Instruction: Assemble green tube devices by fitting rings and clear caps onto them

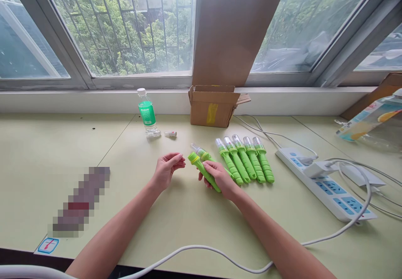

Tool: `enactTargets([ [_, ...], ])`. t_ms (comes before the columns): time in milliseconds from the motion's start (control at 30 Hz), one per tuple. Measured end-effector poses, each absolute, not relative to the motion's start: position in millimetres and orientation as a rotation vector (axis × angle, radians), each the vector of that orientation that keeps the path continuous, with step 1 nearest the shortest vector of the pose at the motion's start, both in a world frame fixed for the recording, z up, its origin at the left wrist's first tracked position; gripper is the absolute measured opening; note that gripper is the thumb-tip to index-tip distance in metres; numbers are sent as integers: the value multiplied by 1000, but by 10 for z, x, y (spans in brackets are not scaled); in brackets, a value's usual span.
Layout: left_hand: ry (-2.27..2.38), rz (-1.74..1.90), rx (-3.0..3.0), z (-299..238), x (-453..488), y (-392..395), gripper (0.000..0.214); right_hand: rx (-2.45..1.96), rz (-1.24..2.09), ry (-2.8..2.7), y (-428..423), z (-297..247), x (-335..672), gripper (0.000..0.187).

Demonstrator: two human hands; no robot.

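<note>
My right hand [219, 176] is closed around a green torch-shaped handle [205, 171], whose collared end points up and left and carries no clear cap. Just left of that end, my left hand [168, 168] has its thumb and fingers pinched together; what they hold, if anything, cannot be made out. Behind the held handle lies another green handle [204, 155] with a clear tip, partly covered by my right hand. To the right, several capped green handles [245, 159] lie side by side, clear ends facing the window.
A green-labelled bottle [147, 113] stands beside a small white cylinder [171, 134]. An open cardboard box [213, 107] sits against the sill. At right are a power strip [326, 185] and a large bottle [370, 118]. A white cable [201, 247] crosses the table's front; a blurred object [81, 199] lies left.
</note>
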State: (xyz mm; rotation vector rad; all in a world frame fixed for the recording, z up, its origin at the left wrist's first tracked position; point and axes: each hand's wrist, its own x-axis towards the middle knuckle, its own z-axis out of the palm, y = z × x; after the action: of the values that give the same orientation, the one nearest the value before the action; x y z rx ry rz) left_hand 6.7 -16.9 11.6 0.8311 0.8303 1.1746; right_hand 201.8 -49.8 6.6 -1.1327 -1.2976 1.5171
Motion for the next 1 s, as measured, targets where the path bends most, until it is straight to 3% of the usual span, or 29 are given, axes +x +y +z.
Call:
enactTargets([
  [733, 805, 1178, 875, 92, 77, -164, 39, -1078, 1500, -1313, -511, 102, 2013, 31],
  [1000, 1030, 1242, 1133, 48, 86, -158, 31, -1100, 1507, -1323, -513, 103, 1997, 31],
])
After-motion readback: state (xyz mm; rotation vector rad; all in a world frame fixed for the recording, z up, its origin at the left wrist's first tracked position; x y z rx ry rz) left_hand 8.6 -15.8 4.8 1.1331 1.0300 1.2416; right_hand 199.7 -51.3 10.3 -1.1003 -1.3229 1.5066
